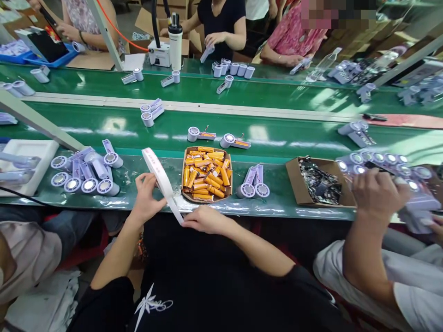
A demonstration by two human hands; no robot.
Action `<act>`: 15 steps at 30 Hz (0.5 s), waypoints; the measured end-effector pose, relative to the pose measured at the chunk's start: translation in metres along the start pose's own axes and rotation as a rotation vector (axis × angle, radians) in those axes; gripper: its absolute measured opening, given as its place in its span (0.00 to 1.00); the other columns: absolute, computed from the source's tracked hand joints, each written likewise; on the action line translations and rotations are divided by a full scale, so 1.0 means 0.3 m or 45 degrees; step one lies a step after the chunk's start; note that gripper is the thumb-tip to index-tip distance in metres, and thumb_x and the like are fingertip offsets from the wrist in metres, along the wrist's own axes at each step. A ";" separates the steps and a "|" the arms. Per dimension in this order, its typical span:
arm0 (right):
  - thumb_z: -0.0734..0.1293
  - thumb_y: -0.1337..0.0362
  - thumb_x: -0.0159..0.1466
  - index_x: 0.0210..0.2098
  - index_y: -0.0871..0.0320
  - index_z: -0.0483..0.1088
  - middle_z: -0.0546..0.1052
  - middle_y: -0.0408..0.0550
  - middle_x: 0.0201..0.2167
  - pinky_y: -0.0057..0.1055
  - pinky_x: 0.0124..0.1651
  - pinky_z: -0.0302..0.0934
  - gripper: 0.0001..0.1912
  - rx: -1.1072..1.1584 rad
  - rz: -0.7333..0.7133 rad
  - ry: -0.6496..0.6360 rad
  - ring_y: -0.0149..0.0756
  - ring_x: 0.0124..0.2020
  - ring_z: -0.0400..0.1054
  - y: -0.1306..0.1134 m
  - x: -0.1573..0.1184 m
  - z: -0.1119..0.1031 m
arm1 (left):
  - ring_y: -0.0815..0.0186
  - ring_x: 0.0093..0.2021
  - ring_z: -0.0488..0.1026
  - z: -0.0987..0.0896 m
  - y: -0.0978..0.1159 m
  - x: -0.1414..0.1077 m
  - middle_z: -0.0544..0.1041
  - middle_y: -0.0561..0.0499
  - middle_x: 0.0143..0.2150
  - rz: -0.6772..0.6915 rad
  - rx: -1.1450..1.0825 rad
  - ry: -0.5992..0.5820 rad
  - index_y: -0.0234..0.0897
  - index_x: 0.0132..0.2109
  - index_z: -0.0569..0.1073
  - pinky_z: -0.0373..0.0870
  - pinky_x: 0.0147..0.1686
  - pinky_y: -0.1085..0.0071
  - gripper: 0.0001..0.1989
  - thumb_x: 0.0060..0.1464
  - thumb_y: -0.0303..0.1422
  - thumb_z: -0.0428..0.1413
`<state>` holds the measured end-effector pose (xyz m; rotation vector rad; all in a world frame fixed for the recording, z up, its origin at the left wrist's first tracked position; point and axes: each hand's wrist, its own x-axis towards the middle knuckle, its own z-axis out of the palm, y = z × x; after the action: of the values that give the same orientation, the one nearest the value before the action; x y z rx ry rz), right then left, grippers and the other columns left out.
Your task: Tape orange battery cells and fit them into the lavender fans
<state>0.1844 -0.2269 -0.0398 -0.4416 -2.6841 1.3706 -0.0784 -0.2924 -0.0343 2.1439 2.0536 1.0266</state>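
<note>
A roll of white tape point(156, 171) stands tilted between my hands, over the near edge of the green bench. My left hand point(147, 196) grips the roll at its side, thumb and fingers closed round it. With the fingertips of my right hand point(204, 220) I pinch the strip that runs down from the roll. Just beyond my right hand sits a cardboard box point(206, 201) full of orange-wrapped battery cells point(207, 177). Two lavender handheld fan bodies point(255, 182) lie to the right of that box.
Several lavender fan bodies point(88, 170) are heaped at the left. A carton of circuit boards point(320, 182) stands at the right, near a co-worker's hand point(379, 193) holding a dark tool. Green conveyor belts point(294, 127) cross beyond, carrying more fans. Other people work on the far side.
</note>
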 end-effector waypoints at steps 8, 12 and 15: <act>0.70 0.65 0.73 0.65 0.59 0.77 0.81 0.64 0.60 0.51 0.66 0.67 0.22 -0.843 -0.148 0.216 0.55 0.62 0.73 0.103 0.138 -0.258 | 0.44 0.66 0.66 0.043 -0.003 -0.043 0.78 0.39 0.63 -0.018 0.126 -0.063 0.41 0.65 0.71 0.62 0.68 0.45 0.30 0.55 0.27 0.61; 0.72 0.64 0.71 0.50 0.58 0.84 0.84 0.60 0.49 0.52 0.62 0.70 0.11 -0.581 -0.135 0.393 0.53 0.54 0.76 0.144 0.190 -0.281 | 0.43 0.67 0.63 0.040 0.020 -0.055 0.79 0.38 0.62 -0.006 0.207 -0.014 0.38 0.62 0.74 0.62 0.68 0.45 0.27 0.55 0.26 0.60; 0.70 0.57 0.73 0.51 0.56 0.82 0.86 0.55 0.50 0.46 0.57 0.75 0.13 0.020 -0.067 0.885 0.46 0.50 0.80 0.138 0.165 -0.294 | 0.43 0.66 0.62 0.024 0.035 -0.063 0.79 0.39 0.62 -0.021 0.270 0.018 0.37 0.62 0.77 0.65 0.66 0.49 0.26 0.56 0.24 0.60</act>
<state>0.1649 -0.1207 -0.0231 -0.6866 -2.0942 0.9777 -0.0645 -0.3077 -0.0439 2.2137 2.2765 0.8592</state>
